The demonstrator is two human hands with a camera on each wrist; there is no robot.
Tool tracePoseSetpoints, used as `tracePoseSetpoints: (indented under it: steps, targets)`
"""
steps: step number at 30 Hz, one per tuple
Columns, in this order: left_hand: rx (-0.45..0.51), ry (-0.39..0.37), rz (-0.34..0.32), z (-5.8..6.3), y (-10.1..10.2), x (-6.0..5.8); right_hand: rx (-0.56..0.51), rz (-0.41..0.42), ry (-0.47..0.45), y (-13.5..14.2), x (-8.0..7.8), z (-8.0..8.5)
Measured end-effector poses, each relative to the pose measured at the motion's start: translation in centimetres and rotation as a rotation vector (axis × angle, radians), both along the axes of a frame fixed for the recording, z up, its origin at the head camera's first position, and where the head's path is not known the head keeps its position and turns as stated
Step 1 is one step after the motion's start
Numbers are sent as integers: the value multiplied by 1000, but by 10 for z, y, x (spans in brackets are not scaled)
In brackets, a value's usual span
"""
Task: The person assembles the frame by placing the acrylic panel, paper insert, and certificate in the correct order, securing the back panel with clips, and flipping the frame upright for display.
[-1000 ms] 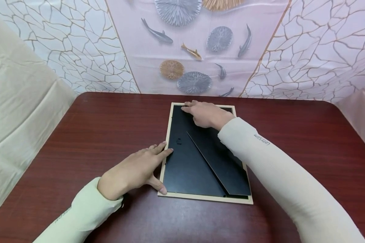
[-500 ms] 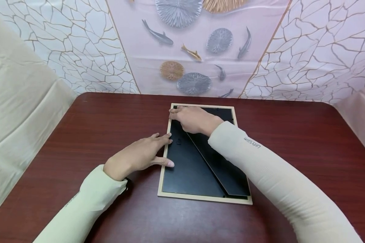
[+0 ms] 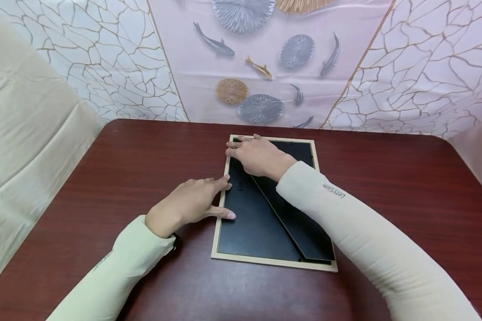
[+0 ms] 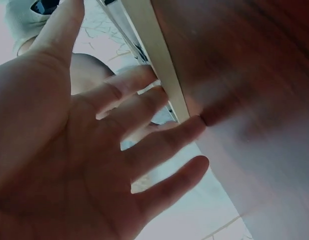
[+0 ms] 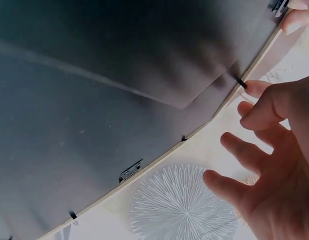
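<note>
A picture frame with a pale wood rim lies face down on the table, its black backing board up. A black easel leg slants across the backing. My left hand rests at the frame's left edge, thumb over the backing and fingertips on the rim. Near the far left corner, my right hand touches the frame's edge. In the right wrist view a fingertip meets a small black tab on that edge. More tabs and a metal hanger sit along the rim.
The dark red-brown table extends around the frame. Behind it hangs a patterned cloth with fish and round motifs. A cream cloth drapes at the left.
My right hand has moved left along the far end to the far left corner. My left hand has slid up the left edge from the near corner. The frame stays in place.
</note>
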State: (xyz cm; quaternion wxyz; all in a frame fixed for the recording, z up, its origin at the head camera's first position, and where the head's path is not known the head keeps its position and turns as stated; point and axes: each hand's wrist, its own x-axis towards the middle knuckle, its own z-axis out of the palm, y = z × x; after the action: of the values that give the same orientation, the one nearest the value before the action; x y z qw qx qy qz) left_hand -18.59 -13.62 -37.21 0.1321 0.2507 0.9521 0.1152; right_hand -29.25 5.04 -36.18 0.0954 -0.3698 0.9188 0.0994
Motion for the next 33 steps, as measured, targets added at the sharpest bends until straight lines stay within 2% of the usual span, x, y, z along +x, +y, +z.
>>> tracePoseSetpoints:
  steps: [10,17,22,27,33]
  targets:
    - [-37,4,26,2,4,2,-53,-11,-39,7,0,3]
    - [-33,2,17,4,4,0,-121,-69,-127,15,-4,5]
    - [-32,-9,16,4,5,1,-108,-133,-179,20,-3,6]
    - [-12,-47,17,3,4,2,-77,-173,-209,23,-2,4]
    - [82,-141,-6,-4,-12,9,-59,-167,-253,27,3,2]
